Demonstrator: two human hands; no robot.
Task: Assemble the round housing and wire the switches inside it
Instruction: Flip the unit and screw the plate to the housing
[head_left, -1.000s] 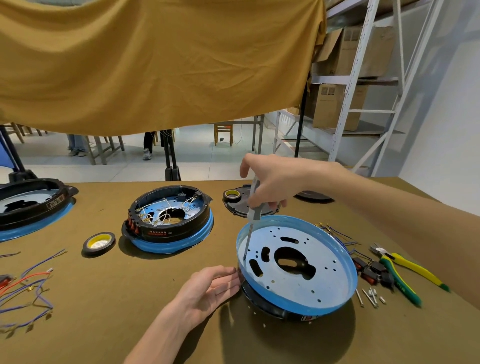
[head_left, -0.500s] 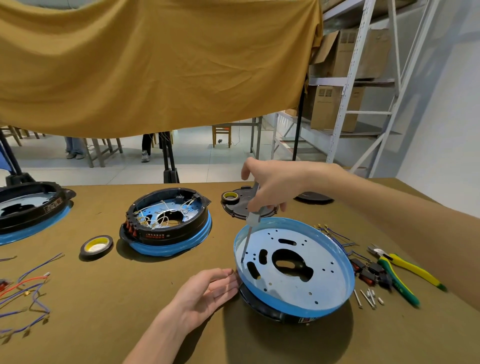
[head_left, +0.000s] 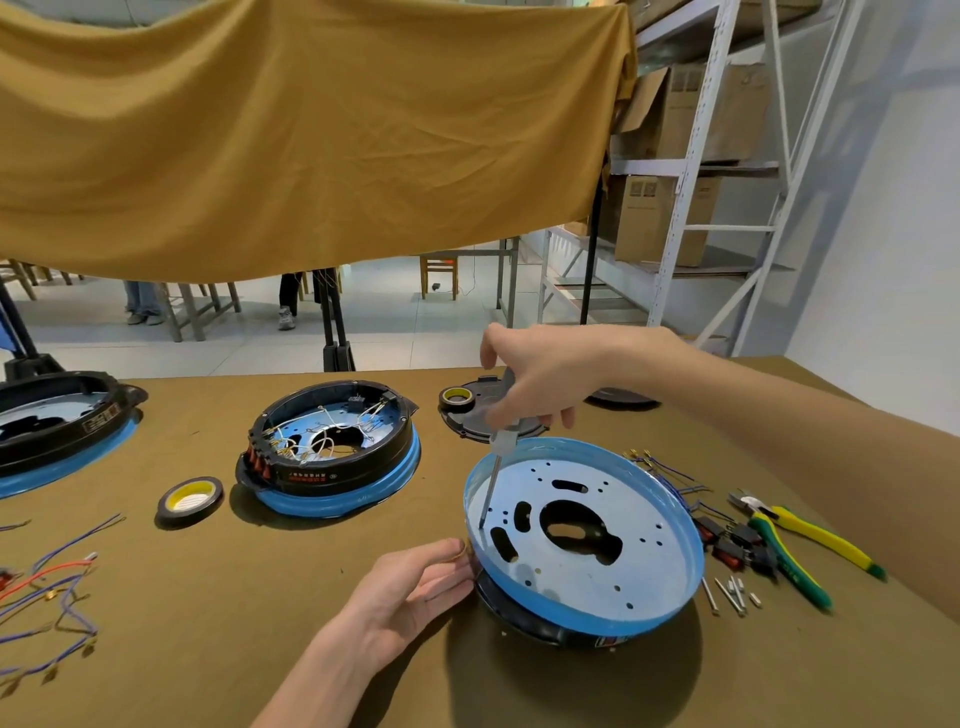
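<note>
Right hand (head_left: 540, 379) grips the screwdriver (head_left: 493, 480), shaft near upright, tip down at the left inner edge of the blue plate (head_left: 649, 525) atop the black housing (head_left: 524, 621). Left hand (head_left: 410, 592), fingers relaxed, braces the plate's near-left rim, nearer the tip.

Screwdriver (head_left: 492, 480): gripped upright by the right hand (head_left: 540, 379), tip set into the round housing (head_left: 587, 530).
Left hand (head_left: 410, 592): laid against the housing's rim.
</note>
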